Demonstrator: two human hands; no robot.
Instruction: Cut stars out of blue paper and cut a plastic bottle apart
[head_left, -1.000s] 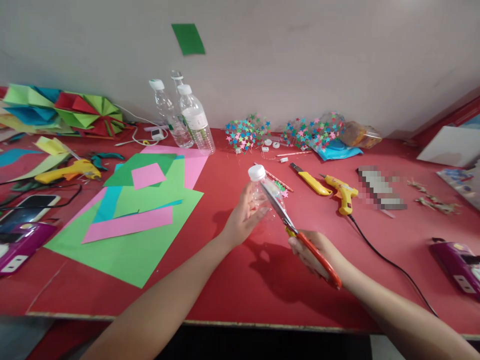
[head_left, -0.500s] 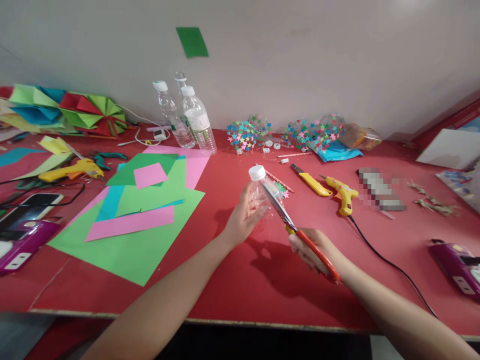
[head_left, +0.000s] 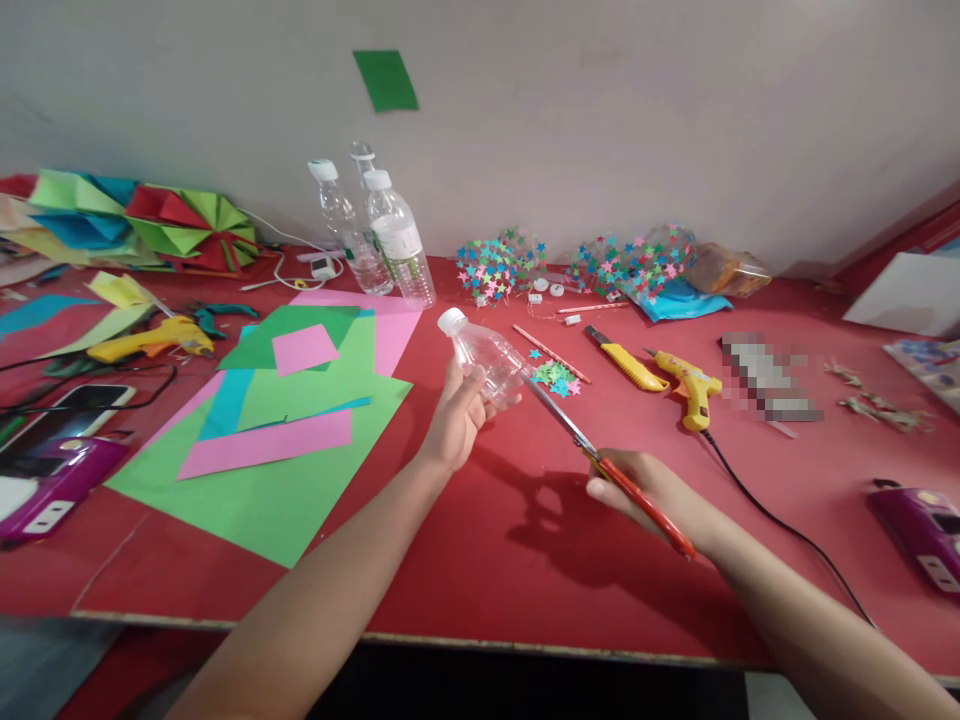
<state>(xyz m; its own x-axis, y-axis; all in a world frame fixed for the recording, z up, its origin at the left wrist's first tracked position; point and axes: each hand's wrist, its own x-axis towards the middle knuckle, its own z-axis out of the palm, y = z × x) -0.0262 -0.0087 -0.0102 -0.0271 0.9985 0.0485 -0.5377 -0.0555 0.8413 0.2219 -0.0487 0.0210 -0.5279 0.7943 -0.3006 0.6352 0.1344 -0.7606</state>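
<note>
My left hand is closed around the clear top part of a plastic bottle. The piece is tilted, its white cap up to the left and its cut edge towards the right. In my right hand is a pair of scissors with red handles. Their blades look closed or nearly so, and the tips reach the bottle's cut edge; I cannot tell whether they touch it. Behind the scissors, small star shapes lie in a pile beside a striped straw.
A yellow box cutter and a yellow glue gun with a black cord lie to the right. Green paper covers the left, near another glue gun. Bottles and star-covered balls stand along the wall.
The bottle piece has moved left with my left hand and tipped over, bringing its cut edge round to the right. The scissors have shifted slightly right, and their blades look more closed.
</note>
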